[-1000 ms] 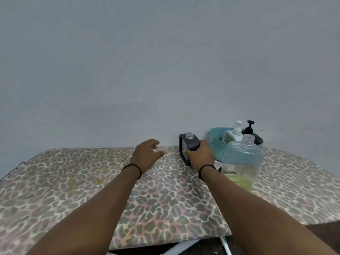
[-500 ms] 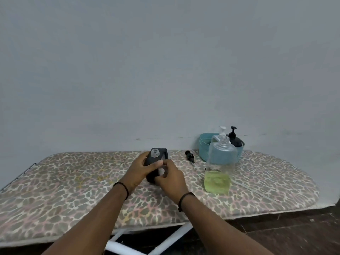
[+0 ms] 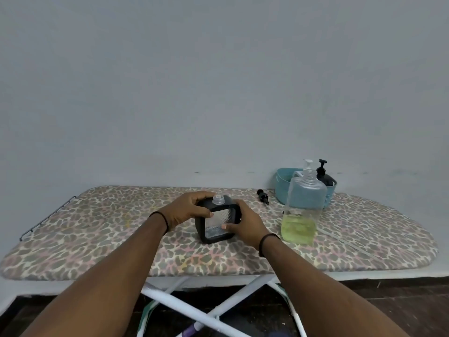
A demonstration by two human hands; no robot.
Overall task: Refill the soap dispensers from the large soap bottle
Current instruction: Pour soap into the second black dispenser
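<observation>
On the leopard-print ironing board, near its middle, a black soap dispenser stands upright with its clear threaded neck uncapped. Both hands hold it. The left hand curls over the dispenser's top left corner, fingers wrapped around the back and the thumb lying across the front edge. The right hand grips its right side, the thumb pressed against the clear ribbed front panel low down and the fingers hidden behind the body. A dark band sits on each wrist.

Just to the right of the right hand stands the large soap bottle, clear, upright and open at the neck, with yellow-green soap filling only its lower part. It is apart from the dispenser, the right hand lying between them. Behind the large bottle, at the board's far edge by the wall, a teal basket holds a white pump bottle and a black pump bottle. A black pump head lies loose on the board, between the dispenser and the basket. White crossed legs show beneath the board.
</observation>
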